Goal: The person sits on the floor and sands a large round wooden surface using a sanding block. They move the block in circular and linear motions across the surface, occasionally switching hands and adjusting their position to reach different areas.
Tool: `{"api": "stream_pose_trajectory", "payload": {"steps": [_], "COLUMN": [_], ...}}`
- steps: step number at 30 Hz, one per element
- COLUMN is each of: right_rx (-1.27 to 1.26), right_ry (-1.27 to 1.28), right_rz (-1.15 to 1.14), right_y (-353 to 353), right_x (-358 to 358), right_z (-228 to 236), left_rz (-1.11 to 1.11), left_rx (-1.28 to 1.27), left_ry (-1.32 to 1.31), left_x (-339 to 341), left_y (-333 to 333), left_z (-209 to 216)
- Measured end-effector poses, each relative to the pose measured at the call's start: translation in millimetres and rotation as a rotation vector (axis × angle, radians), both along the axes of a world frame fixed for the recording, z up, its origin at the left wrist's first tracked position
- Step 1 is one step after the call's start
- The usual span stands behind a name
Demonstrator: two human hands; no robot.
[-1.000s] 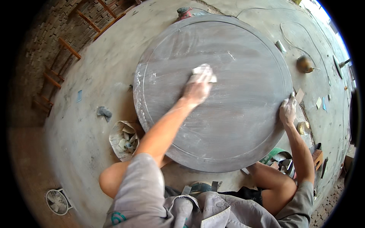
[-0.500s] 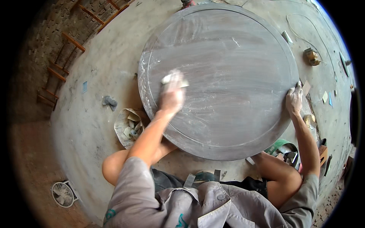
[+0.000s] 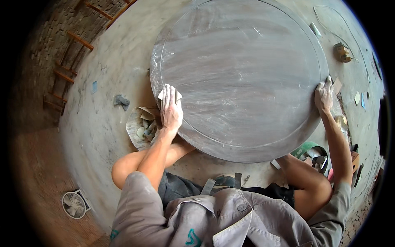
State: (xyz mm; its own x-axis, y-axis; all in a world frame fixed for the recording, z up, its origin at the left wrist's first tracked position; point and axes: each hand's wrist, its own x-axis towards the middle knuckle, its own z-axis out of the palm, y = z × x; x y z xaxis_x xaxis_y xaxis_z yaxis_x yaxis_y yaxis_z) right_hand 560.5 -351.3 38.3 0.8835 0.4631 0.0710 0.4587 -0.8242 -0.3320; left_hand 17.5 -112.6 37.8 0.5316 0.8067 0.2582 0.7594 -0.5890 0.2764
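Note:
A large round grey tabletop [image 3: 247, 82], streaked with white dust and ringed by a thin groove near its rim, lies before me. Under the extended, dusty fingers of my left hand [image 3: 171, 109] is a pale folded piece of sandpaper [image 3: 178, 96]. That hand holds it pressed to the left margin of the top, with the paper's ends showing on both sides of the fingers. My right hand [image 3: 324, 98] grips the tabletop's right rim; the underside of this grip is hidden.
By my left forearm stands a pale sack [image 3: 133, 129] with paper scraps inside. A grey rag [image 3: 121, 101] lies farther left. A green round container [image 3: 306, 148] with tools sits by my right knee. A power tool [image 3: 342, 52] and cord lie at far right; a fan [image 3: 75, 204] stands lower left.
My left hand has swept left and slightly down with the sandpaper, from inside the groove to the left margin. My right hand keeps its hold on the rim. The view has shifted slightly.

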Motion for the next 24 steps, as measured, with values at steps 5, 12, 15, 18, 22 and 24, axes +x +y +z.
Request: {"api": "stream_pose_trajectory", "payload": {"steps": [5, 12, 15, 18, 22, 24], "right_rx": [0.025, 0.029, 0.046, 0.029, 0.032, 0.03], "right_ry": [-0.053, -0.034, -0.05, -0.044, -0.032, -0.043], "right_rz": [0.053, 0.017, 0.043, 0.03, 0.008, 0.008], "right_y": [-3.8, -2.2, 0.2, -1.3, -8.4, -4.4], "right_x": [5.3, 6.5, 5.4, 5.8, 7.8, 2.4], "right_z": [-7.6, -4.6, -8.5, -3.1, -3.0, -8.4], "left_rz": [-0.313, -0.175, -0.211, -0.369, -0.486, -0.253], "left_rx": [-0.043, 0.014, 0.01, -0.039, 0.117, -0.051], "left_ry": [-0.109, 0.041, -0.048, -0.159, -0.108, -0.044], "left_x": [165.5, 18.1, 89.0, 190.9, 112.4, 59.6], "left_y": [-93.2, -11.0, -48.2, -103.6, -43.0, -23.6], "left_z": [1.5, 23.5, -3.6, 1.6, 1.9, 7.4]}}
